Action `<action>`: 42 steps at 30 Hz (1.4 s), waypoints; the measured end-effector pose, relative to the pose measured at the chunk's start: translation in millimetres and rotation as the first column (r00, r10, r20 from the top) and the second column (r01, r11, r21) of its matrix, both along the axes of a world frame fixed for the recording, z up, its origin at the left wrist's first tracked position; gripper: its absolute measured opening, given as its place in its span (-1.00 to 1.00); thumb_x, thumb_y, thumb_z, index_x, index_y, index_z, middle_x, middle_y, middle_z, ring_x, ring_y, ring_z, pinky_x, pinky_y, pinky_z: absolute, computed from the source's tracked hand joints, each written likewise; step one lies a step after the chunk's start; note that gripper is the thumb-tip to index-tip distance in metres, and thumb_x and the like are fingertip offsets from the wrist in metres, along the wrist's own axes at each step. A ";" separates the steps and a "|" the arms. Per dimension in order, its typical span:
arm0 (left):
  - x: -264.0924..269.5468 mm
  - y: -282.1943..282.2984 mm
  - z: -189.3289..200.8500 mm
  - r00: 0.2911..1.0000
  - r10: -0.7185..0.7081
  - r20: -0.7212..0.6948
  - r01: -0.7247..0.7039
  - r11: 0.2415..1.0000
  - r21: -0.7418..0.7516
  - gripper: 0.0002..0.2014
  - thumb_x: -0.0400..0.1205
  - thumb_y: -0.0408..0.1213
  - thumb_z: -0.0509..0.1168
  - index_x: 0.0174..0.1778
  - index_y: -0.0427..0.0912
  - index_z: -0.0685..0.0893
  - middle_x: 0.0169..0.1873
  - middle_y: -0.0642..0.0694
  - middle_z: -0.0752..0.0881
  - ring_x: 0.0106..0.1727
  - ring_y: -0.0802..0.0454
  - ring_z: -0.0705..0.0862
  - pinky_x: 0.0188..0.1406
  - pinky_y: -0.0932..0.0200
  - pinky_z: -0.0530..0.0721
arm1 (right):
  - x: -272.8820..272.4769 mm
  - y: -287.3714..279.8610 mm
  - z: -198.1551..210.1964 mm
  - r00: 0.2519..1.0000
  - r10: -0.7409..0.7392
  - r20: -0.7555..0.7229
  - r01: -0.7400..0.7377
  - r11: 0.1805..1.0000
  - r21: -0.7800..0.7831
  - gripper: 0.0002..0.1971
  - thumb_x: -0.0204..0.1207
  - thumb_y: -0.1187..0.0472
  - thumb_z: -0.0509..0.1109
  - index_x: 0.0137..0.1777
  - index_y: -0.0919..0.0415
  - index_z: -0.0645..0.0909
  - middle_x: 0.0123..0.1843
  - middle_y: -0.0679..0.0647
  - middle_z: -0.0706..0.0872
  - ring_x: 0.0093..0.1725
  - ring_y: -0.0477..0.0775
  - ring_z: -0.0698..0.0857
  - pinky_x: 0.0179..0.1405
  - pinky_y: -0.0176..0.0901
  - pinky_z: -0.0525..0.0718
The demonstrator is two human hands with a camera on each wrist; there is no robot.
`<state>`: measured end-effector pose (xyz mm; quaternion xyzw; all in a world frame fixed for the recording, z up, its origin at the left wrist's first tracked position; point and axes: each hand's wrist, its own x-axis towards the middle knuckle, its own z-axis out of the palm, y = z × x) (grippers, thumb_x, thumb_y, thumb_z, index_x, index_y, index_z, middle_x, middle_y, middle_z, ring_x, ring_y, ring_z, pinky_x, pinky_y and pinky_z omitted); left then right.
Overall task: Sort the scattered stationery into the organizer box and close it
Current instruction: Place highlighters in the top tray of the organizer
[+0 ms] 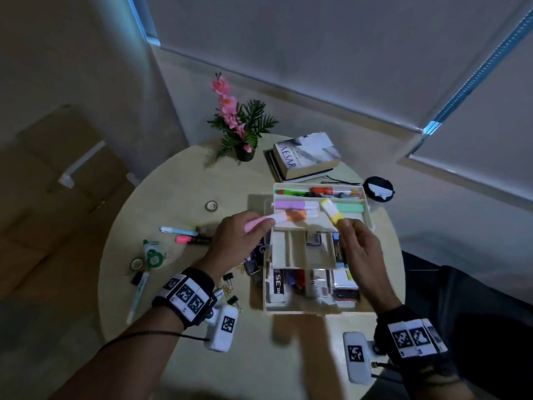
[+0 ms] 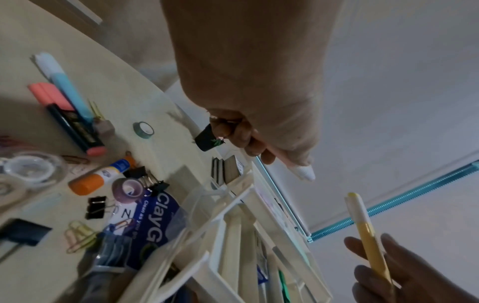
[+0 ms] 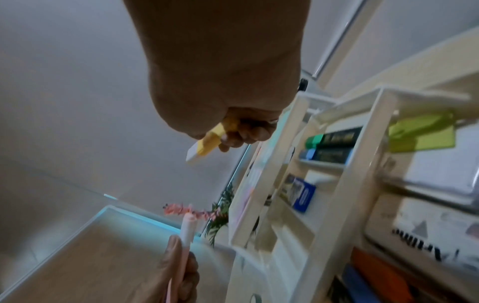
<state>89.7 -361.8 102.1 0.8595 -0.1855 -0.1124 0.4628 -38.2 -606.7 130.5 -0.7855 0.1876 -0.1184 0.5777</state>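
Observation:
A cream organizer box [image 1: 366, 219] stands open on the round table, its tiered trays spread out and holding markers and erasers. My left hand [image 1: 245, 235] grips a pink pastel highlighter [image 1: 266, 220] at the box's left side, white cap toward the upper tray. My right hand [image 1: 356, 243] pinches a yellow pastel highlighter [image 1: 331, 210] over the same tray, cap tilted up. The wrist views show the pink highlighter [image 2: 298, 167] and the yellow highlighter [image 3: 207, 143] in the fingers. Scattered left of the box lie a blue pen [image 1: 178, 230], a pink marker [image 1: 193, 240] and binder clips [image 1: 229, 277].
A stack of books [image 1: 305, 157] and a potted pink flower [image 1: 239, 125] stand behind the box. Tape rolls [image 1: 211, 205], a correction tape dispenser [image 1: 153, 254], a glue stick [image 2: 101, 178] and paper clips [image 2: 77, 235] litter the table's left. A dark round object [image 1: 378, 188] sits right of the box.

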 end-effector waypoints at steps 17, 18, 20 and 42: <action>9.3 -67.0 1.5 0.996 -0.085 0.037 0.082 0.995 0.055 -0.81 0.80 -0.26 0.35 0.27 -0.13 0.81 0.18 -0.01 0.82 0.19 0.08 0.74 0.15 0.25 0.58 | 17.4 -108.0 -37.2 0.992 0.124 0.012 -0.117 0.959 -0.257 -0.79 0.66 0.30 0.46 0.15 -0.05 0.68 0.04 -0.11 0.78 -0.06 -0.13 0.69 -0.13 -0.26 0.61; 10.3 -67.9 0.0 0.995 -0.089 0.047 0.086 0.995 0.051 -0.81 0.80 -0.25 0.35 0.26 -0.13 0.81 0.18 -0.01 0.82 0.20 0.08 0.74 0.16 0.24 0.61 | 21.7 -110.7 -38.8 0.989 0.147 -0.001 -0.139 0.940 -0.313 -0.77 0.63 0.31 0.47 0.14 -0.06 0.67 0.04 -0.13 0.76 -0.04 -0.17 0.67 -0.11 -0.32 0.58; 12.3 -67.0 -4.9 0.994 -0.098 0.057 0.097 0.995 0.029 -0.81 0.79 -0.19 0.36 0.26 -0.09 0.81 0.18 0.02 0.82 0.22 0.09 0.76 0.22 0.10 0.70 | 30.1 -115.0 -44.9 0.977 0.208 -0.044 -0.206 0.876 -0.437 -0.80 0.63 0.24 0.47 0.17 -0.05 0.67 0.07 -0.12 0.75 0.04 -0.12 0.66 0.02 -0.16 0.64; 18.6 -84.3 -22.7 0.900 -0.246 0.361 0.124 0.936 0.328 -0.81 0.66 -0.18 0.49 0.17 0.00 0.90 0.09 0.05 0.84 0.12 -0.10 0.70 0.08 -0.03 0.61 | 66.0 -119.5 -68.6 0.947 0.272 -0.170 -0.311 0.655 -0.688 -0.83 0.54 0.12 0.59 0.11 -0.05 0.85 0.08 0.01 0.82 0.05 0.18 0.70 0.16 0.31 0.66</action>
